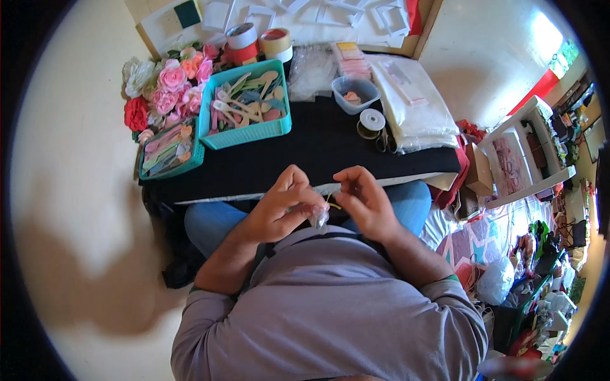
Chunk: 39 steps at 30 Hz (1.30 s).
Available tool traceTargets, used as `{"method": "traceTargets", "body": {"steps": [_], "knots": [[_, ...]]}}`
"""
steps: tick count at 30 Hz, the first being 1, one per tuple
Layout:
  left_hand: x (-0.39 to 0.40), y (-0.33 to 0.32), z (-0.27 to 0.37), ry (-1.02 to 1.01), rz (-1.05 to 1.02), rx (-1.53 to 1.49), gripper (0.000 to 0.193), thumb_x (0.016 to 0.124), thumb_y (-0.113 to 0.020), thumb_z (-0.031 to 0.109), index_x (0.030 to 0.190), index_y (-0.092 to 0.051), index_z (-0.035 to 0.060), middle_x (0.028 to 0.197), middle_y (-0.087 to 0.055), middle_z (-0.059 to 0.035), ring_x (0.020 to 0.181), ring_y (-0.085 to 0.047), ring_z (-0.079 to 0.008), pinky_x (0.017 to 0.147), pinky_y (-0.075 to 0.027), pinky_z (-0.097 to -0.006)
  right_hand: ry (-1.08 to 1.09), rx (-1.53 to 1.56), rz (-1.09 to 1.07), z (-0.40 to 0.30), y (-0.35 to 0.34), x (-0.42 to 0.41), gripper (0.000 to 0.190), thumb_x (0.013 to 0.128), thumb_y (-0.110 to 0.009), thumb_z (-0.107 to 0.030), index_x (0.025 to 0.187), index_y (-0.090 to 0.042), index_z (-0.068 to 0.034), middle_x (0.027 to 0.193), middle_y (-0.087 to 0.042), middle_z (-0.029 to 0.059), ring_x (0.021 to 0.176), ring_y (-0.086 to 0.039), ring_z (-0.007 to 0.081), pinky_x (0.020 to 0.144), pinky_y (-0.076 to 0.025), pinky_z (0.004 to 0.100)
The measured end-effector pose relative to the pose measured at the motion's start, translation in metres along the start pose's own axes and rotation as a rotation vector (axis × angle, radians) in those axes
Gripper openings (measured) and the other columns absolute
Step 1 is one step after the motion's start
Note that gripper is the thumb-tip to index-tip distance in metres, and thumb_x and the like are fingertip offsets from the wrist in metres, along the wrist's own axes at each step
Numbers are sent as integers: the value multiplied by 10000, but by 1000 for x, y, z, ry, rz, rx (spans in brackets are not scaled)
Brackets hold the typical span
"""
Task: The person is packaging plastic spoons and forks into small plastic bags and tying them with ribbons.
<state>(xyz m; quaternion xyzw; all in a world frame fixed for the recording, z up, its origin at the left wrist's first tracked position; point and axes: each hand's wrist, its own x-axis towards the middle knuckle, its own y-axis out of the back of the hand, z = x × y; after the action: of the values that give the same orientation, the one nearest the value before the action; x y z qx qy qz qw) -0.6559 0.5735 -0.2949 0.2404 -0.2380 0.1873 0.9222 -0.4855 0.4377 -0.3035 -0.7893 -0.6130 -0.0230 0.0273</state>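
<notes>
My left hand [281,205] pinches a small clear plastic packet [319,217] by its gathered top, above my lap at the table's near edge. A thin yellow ribbon or tie [333,205] sticks out from the packet's neck. Just to the right, my right hand [364,202] has its fingers curled near the ribbon; whether its fingertips hold the ribbon's end is too small to tell. What the packet contains is hard to make out.
On the black-covered table [324,152] stand a teal basket of spoons and forks [245,135], a smaller teal basket [178,170], artificial flowers [171,78], tape rolls [275,40], a plastic tub [355,105], a ribbon spool [371,120], scissors [385,142] and plastic bags [419,109].
</notes>
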Motion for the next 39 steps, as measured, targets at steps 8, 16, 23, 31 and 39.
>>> {"method": "traceTargets", "body": {"steps": [8, 16, 23, 31, 39], "knots": [[-4, 2, -2, 33, -46, -225, 61, 883, -639, 73, 938, -662, 85, 861, -480, -43, 815, -420, -154, 696, -381, -269, 655, -511, -130, -18, 9, 0, 311, 862, -699, -160, 1115, -594, -11, 1074, -538, 156, 1014, -525, 291, 897, -414, 375], [-9, -8, 0, 114, 18, -347, 46, 893, -633, 86, 933, -650, 103, 874, -487, -41, 802, -439, -133, 693, -404, -250, 672, -356, -93, -3, -1, 1, 139, 914, -646, -147, 973, -567, -48, 936, -532, 109, 912, -533, 289, 794, -432, 394], [-4, -5, 0, 85, -13, -171, 71, 874, -677, 91, 936, -680, 124, 858, -462, -28, 806, -449, -134, 688, -409, -242, 347, -158, -126, 3, -3, -1, 209, 982, -557, -221, 893, -545, -33, 822, -524, 93, 795, -526, 227, 718, -429, 358], [-5, -7, 0, 59, -97, 73, 141, 867, -684, 62, 969, -699, 158, 885, -432, -31, 789, -420, -125, 646, -396, -244, -287, 136, -284, 5, 6, 1, 290, 989, -508, -307, 942, -599, -36, 731, -509, 1, 681, -469, 90, 617, -399, 268], [-9, 2, 2, 146, 44, -261, 57, 877, -656, 82, 928, -660, 109, 869, -567, -23, 826, -418, -136, 728, -376, -259, 540, -285, -160, -18, 1, -4, 263, 940, -631, -213, 1111, -549, -31, 1044, -524, 103, 969, -524, 207, 779, -459, 332]]}}
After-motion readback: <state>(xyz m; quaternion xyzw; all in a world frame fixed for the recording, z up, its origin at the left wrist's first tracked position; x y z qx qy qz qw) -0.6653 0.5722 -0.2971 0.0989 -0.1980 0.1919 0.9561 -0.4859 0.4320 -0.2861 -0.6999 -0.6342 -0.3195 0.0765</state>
